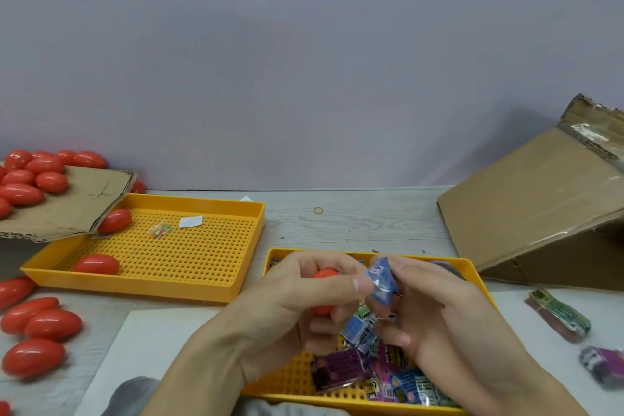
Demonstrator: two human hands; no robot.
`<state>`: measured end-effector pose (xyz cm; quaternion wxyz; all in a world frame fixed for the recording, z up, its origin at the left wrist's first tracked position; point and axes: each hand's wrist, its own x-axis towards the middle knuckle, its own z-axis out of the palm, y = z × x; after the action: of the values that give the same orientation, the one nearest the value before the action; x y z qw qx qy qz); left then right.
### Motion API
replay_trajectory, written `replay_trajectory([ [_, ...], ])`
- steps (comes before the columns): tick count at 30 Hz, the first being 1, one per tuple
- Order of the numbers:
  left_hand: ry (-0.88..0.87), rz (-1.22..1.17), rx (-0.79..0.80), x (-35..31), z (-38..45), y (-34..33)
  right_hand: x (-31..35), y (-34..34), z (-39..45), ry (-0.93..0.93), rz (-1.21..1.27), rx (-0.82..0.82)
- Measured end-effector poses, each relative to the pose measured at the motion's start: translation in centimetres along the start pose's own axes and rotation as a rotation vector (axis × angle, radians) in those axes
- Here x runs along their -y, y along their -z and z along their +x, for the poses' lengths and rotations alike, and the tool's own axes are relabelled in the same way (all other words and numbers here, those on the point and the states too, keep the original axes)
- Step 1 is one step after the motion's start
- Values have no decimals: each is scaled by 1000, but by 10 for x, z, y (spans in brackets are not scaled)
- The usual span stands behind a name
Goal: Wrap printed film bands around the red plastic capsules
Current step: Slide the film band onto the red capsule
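My left hand (304,294) grips a red capsule (325,273), mostly hidden by the fingers. My right hand (425,307) pinches a blue printed film band (381,284) right beside the capsule's end. Both hands hover over a yellow tray (472,275) holding several printed film bands (388,371). Loose red capsules (40,321) lie at the left on the table, and more capsules (30,176) are piled on a cardboard flap. Two capsules (98,263) lie in the second yellow tray (189,290).
A tilted cardboard box (526,199) stands at the right. Bundled bands (560,314) and a purple pack (604,365) lie at the far right. A rubber band (318,210) lies on the wooden table. A white sheet (152,341) lies under my forearm.
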<state>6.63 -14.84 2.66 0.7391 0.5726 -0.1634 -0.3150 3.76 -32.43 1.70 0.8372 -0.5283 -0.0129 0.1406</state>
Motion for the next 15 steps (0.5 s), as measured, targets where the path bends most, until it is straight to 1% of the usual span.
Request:
replay_trajectory([
  [2,-4,17,-4,1,0,-1,1,-2,0,-12,41,-12],
  [6,-111,-37,-156,1,4,-5,0,-6,1,-90,85,-34],
  [8,-130,-62,-195,1,5,-6,0,-8,2,-132,155,-38],
  [11,-123,-92,-225,1,6,-7,2,-8,3,-173,249,-45],
  [15,-81,-138,-257,2,8,-7,3,-8,2,-175,288,-11],
])
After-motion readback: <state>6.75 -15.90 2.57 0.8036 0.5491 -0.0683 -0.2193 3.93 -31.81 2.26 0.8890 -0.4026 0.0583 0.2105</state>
